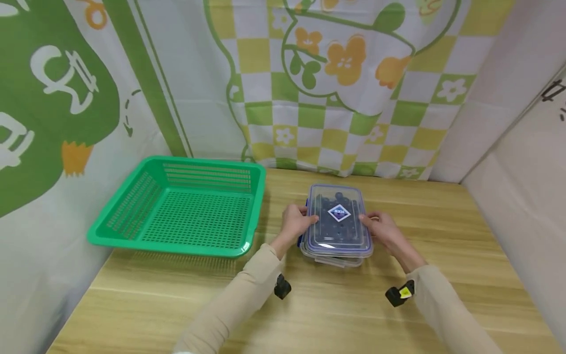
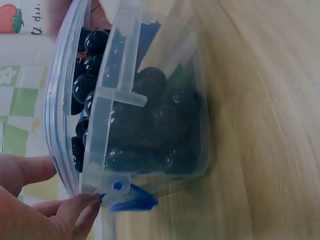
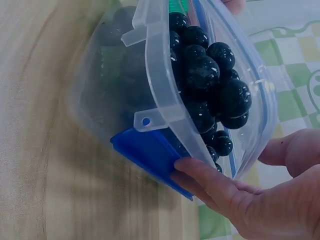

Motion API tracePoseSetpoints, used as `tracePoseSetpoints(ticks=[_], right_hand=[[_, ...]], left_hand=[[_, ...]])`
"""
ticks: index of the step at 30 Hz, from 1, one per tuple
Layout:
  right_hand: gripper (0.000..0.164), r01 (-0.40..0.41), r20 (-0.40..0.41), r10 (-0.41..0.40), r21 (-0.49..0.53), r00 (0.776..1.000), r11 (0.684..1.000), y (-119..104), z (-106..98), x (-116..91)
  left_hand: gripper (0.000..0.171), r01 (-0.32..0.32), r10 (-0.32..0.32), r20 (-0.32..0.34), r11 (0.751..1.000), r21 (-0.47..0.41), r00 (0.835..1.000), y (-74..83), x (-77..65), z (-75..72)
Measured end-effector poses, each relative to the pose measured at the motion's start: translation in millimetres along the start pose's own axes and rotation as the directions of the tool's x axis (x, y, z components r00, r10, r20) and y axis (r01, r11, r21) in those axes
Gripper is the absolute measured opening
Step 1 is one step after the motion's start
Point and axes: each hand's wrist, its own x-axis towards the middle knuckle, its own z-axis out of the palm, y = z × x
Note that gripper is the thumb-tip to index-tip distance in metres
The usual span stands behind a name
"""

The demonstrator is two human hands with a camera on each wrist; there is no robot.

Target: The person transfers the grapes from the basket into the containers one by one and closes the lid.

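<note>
A clear plastic food box (image 2: pixel 200 150) full of dark, glossy round grapes (image 3: pixel 202 72) stands on the wooden table. Its clear lid (image 1: pixel 325 238), blue-edged with a diamond label, lies over the top; a gap shows between lid and rim, and grapes bulge into it. At the lid's left side my left hand (image 1: pixel 295 223) pinches the edge, thumb on top and fingers below. My right hand (image 1: pixel 385 232) holds the opposite edge the same way, its fingers touching a blue latch (image 3: pixel 150 155) that hangs down. Another blue latch (image 2: pixel 134 200) hangs near my left fingers.
To the left is a green plastic basket (image 1: pixel 258 216) with slotted walls and a mesh bottom. The wooden table (image 1: pixel 345 314) extends around the box. Behind it hangs a checked, flower-printed curtain (image 1: pixel 309 118), and pale fabric walls close both sides.
</note>
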Motion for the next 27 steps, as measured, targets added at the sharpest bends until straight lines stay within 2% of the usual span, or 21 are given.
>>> tracePoseSetpoints(ticks=[3,7,15,23,27], right_hand=[[0.046,0.001,-0.005,-0.001,-0.025,1.000,1.000,0,1,0],[0.048,0.006,-0.005,-0.006,0.009,1.000,1.000,2,7,0],[0.048,-0.001,-0.033,0.005,0.115,0.999,0.993,12,15,-3],[0.045,0.013,-0.178,0.011,0.138,0.984,0.990,19,27,-2],[0.046,0.001,-0.198,0.026,0.138,0.980,0.990,19,26,-1]], left_hand=[[0.034,0.007,-0.006,-0.006,0.998,0.059,1.000,-0.1,1.5,-0.3],[0.037,0.025,-0.020,-0.048,0.992,0.125,0.999,-0.3,5.1,-2.2],[0.035,0.066,-0.066,-0.032,0.998,0.018,0.997,-6.0,7.7,1.7],[0.034,0.115,-0.112,-0.043,0.990,0.083,0.993,-3.0,10.0,2.5],[0.035,0.156,-0.153,-0.042,0.984,0.091,0.987,-3.1,15.4,2.7]])
